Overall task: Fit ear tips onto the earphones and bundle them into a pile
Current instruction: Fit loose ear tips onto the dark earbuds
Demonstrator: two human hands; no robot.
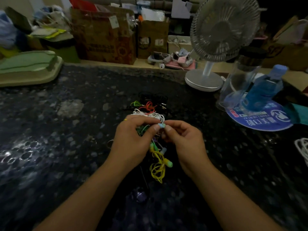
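A light blue earbud (161, 126) sits between my two hands at the middle of the dark table. My left hand (133, 140) pinches it from the left and also holds green cord under its palm. My right hand (185, 139) pinches the earbud's right end with thumb and forefinger. Yellow earphones (158, 165) with a green ear tip (169, 164) hang below my hands. Behind my hands lies a pile of earphones (148, 106) with white, orange, green and black cords.
A white desk fan (216, 39) stands at the back right. Beside it are a clear tumbler (240, 77) and a blue bottle (265, 87) on a round blue mat (260, 121). A green tray (26, 67) lies back left. Cardboard boxes (103, 35) line the rear. White cord (302, 150) lies at the right edge.
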